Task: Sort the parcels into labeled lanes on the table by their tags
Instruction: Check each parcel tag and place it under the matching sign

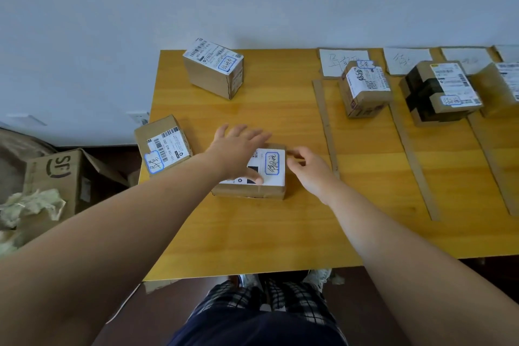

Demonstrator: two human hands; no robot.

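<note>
Head view: left hand (236, 149) lies spread flat on the parcel (273, 178). Right hand (309, 168) curls against its right edge; grip unclear.

Tally: you had six cardboard parcels on one wooden table (252, 233). Three sat left: back parcel (209, 76), edge parcel (163, 146), near parcel (271, 174). Three sat in lanes: white-labelled parcel (365, 93), black-taped parcel (438, 93), cut-off parcel (497, 90). Paper lane labels numbered four: first label (334, 60), second label (404, 60), third label (463, 57), fourth label (509, 52). Cardboard divider strips numbered three: left strip (325, 126), middle strip (412, 166), right strip (494, 168). One open SF carton (56, 174) stood on the floor. Two hands: left hand (236, 149), right hand (309, 171).
</note>
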